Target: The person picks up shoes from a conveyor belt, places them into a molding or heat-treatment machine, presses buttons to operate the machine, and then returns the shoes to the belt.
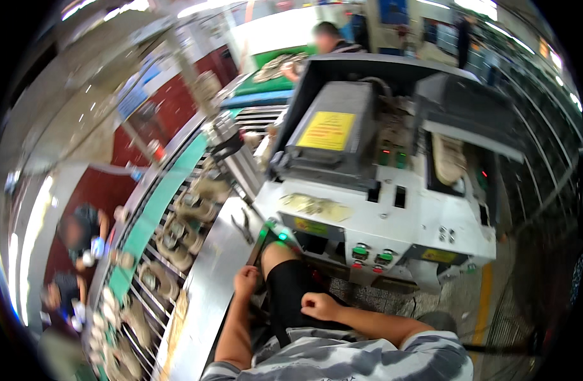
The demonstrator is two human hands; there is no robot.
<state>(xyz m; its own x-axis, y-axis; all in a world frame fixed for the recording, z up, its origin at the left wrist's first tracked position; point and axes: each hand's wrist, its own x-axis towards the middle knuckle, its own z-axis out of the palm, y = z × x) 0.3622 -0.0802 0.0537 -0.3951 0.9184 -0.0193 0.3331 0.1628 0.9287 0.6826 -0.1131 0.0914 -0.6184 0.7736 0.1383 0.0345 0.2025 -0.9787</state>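
My left hand point(245, 281) is loosely closed beside my left knee, at the edge of the metal table point(209, 270); nothing shows in it. My right hand point(320, 306) rests as a loose fist above my thigh, with no object visible in it. In front of me stands a white and grey two-bay machine point(393, 222). A beige shoe point(449, 159) sits sole outward in its right bay, while a grey cover closes over the left one. Black-handled pliers point(242, 227) lie on the metal table, forward of my left hand.
Left of the table, a roller rack point(153, 314) carries several beige shoes point(156, 279) along a green strip point(153, 213). Green and red buttons point(360, 253) line the machine's front. A metal post point(231, 149) rises at its left. Co-workers point(81, 232) are beyond the rack; another person point(332, 39) is behind the machine.
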